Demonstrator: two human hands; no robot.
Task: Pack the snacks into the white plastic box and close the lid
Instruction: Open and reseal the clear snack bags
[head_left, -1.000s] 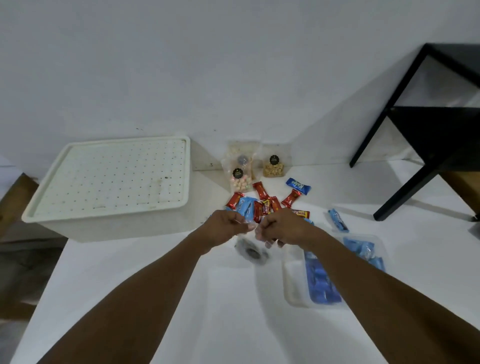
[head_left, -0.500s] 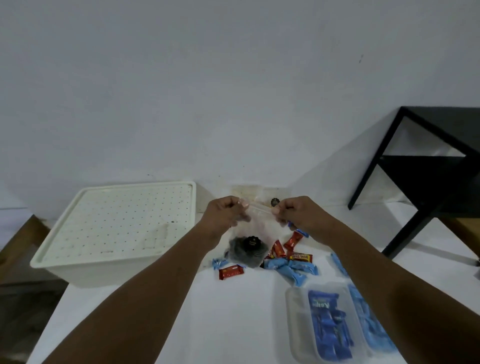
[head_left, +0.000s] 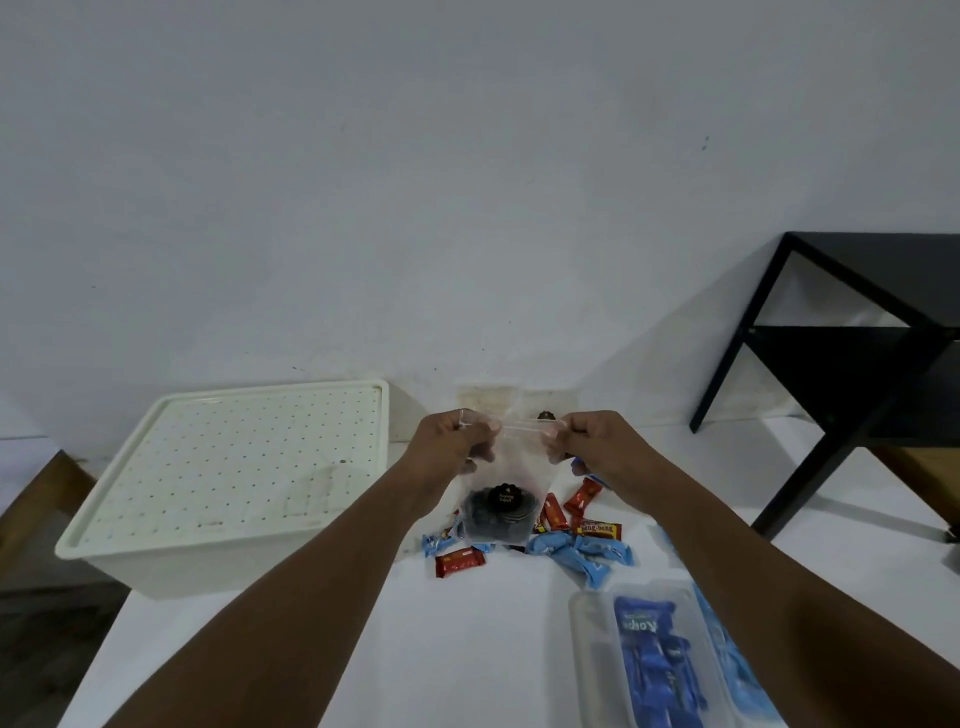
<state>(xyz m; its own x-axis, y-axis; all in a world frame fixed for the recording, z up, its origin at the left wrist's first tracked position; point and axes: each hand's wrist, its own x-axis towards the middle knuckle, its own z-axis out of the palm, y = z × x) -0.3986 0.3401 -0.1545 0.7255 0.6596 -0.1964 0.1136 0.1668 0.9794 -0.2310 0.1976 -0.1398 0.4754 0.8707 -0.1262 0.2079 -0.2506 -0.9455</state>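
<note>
Snack pouch (head_left: 503, 506) hangs right of the lidded white plastic box (head_left: 228, 467), its top pinched between left hand (head_left: 457, 441) and right hand (head_left: 595, 441).

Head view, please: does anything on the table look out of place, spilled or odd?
Nothing is spilled or damaged. The wrapped snacks lie in a loose, jumbled heap on the table, outside the white box, whose lid is on. The left hand and right hand pinch a clear bag by its top edge.

Bare table (head_left: 467, 649) between lidded white box (head_left: 223, 467) leftward and clear tub (head_left: 587, 613) rightward, a scatter of snack wrappers (head_left: 582, 551) beyond.
</note>
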